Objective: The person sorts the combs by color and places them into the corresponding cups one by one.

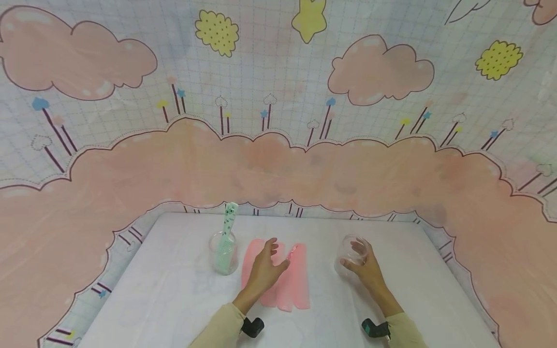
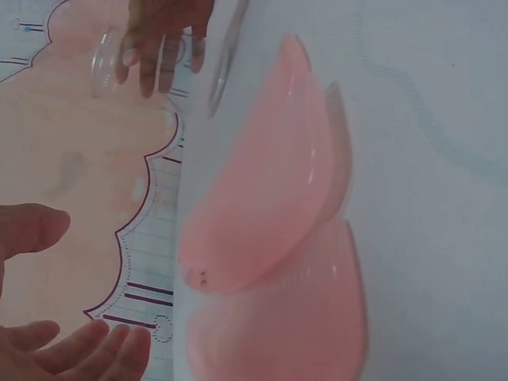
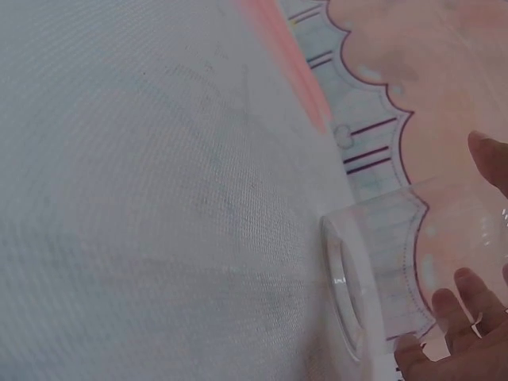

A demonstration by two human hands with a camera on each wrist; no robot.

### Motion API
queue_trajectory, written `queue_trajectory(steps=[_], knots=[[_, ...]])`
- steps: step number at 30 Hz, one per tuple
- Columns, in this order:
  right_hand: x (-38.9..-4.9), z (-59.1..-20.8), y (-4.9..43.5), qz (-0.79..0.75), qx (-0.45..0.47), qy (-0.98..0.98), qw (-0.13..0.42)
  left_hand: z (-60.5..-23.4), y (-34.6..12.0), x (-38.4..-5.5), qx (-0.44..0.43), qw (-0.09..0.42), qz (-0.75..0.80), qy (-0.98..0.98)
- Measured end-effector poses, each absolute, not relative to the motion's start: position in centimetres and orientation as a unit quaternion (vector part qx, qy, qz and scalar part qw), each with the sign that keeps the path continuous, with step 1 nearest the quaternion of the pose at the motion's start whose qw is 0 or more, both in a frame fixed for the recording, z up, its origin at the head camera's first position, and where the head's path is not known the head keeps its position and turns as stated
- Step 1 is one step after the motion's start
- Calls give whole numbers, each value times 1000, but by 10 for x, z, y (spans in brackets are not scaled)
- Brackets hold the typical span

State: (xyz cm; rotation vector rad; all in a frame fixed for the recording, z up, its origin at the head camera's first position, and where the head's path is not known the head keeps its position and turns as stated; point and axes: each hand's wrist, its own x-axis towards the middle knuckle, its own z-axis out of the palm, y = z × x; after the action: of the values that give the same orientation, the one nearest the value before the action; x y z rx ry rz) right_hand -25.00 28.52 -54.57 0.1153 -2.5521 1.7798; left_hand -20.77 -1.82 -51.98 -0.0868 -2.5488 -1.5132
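Note:
In the head view my right hand (image 1: 367, 270) is round a clear cup (image 1: 344, 256), thumb on the near side and fingers at the far side. The right wrist view has that cup (image 3: 389, 270) upright on the table, between thumb and fingers. My left hand (image 1: 263, 270) hovers with spread fingers and holds nothing. Beneath it lie glossy pink elongated pieces (image 1: 300, 280), side by side; the left wrist view shows their curved, smooth surfaces. On one piece a small wrinkled pink part (image 1: 293, 251) shows; its kind is unclear.
Left of the pink pieces stands another clear cup (image 1: 213, 251), holding a mint-green utensil (image 1: 228, 227) with a dark-spotted handle, leaning upright. The white table (image 1: 165, 290) ends at a patterned cloth backdrop (image 1: 278, 169) with clouds and stars.

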Motion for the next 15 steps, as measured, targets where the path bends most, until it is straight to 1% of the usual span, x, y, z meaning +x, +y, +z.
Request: queue_trajectory(steps=[8, 15], knots=[[-251, -546, 285, 572, 34, -820, 12, -532, -9, -213, 11, 56, -488, -871], [-250, -542, 284, 577, 31, -816, 2, -537, -4, -215, 39, 40, -455, -889]])
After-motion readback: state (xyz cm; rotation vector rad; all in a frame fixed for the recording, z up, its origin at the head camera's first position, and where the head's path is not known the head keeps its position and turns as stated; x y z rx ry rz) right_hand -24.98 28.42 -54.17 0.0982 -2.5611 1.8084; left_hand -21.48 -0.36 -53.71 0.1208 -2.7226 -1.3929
